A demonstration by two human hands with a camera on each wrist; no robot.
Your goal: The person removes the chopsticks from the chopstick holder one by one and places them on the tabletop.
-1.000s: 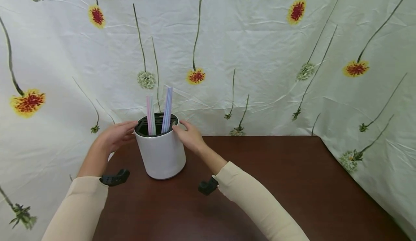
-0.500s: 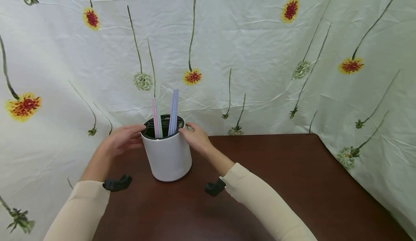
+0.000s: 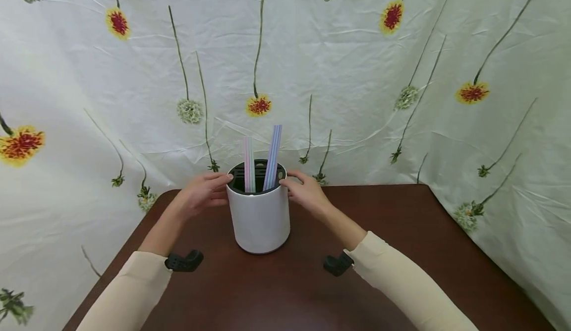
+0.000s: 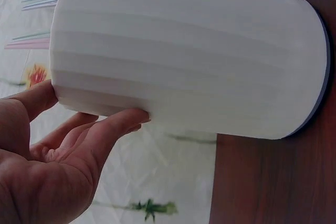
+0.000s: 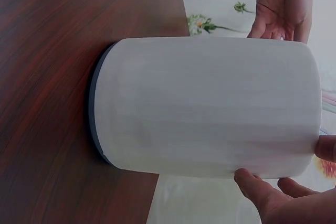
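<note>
Head view, nearest first: two cream sleeves, the left one [image 3: 127, 291] and the right one [image 3: 412, 279], come in from the lower edge and cover part of the brown surface [image 3: 250, 296]. A black wrist device sticks out inward from each cuff, one on the left [image 3: 184, 261] and one on the right [image 3: 337, 264]. Beyond them, between the hands, is the white container [image 3: 260, 224], upright; whether its dark base [image 5: 92, 103] touches the surface or sits just above it, I cannot tell. The left hand [image 3: 206, 192] grips its left side, thumb at the rim and fingers against the outer wall; the right hand [image 3: 308, 192] grips the right side likewise. Within the black slotted insert [image 3: 259, 172] at the mouth stand two bundles of straws, pink and green [image 3: 249, 165] beside blue and violet [image 3: 272, 157], their lower ends hidden by the container. Farthest back hangs a creased white cloth [image 3: 357, 68] printed with flowers, partly blocked by the straws and hands.
</note>
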